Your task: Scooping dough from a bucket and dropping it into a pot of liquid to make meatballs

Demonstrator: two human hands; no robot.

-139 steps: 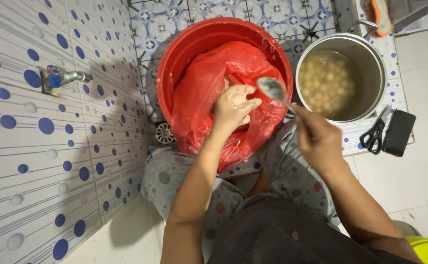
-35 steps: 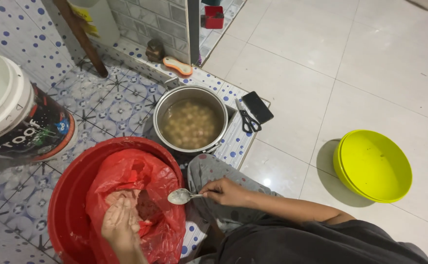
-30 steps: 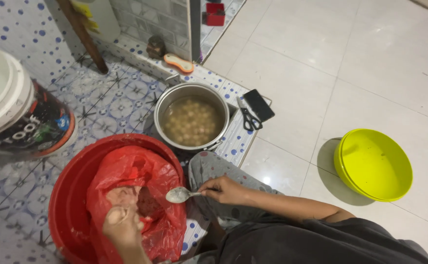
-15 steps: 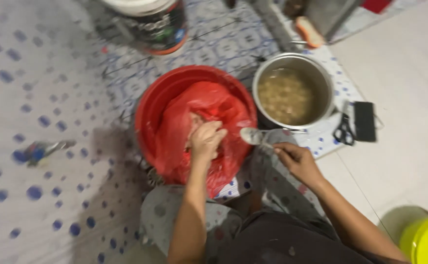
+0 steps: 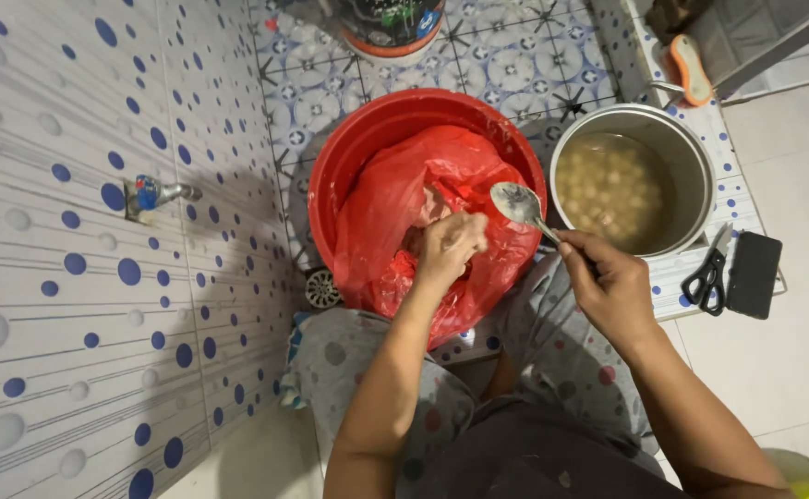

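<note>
Head view is showing the right hand point(image 5: 612, 291) clamping a metal spoon point(image 5: 526, 211), its long axis slanting, bowl pointing up-left over the red basin point(image 5: 368, 129). Left hand point(image 5: 448, 248) is curling inside the red plastic bag point(image 5: 395, 208); its contents are hidden.

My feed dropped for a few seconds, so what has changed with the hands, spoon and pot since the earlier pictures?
Little moved. The left hand stays inside the red bag lining the red basin. The right hand keeps its grip on the spoon, whose bowl now sits beside the left hand's fingers. Mostly the camera swung. The pot of pale balls, scissors and black phone kept their places.
</note>
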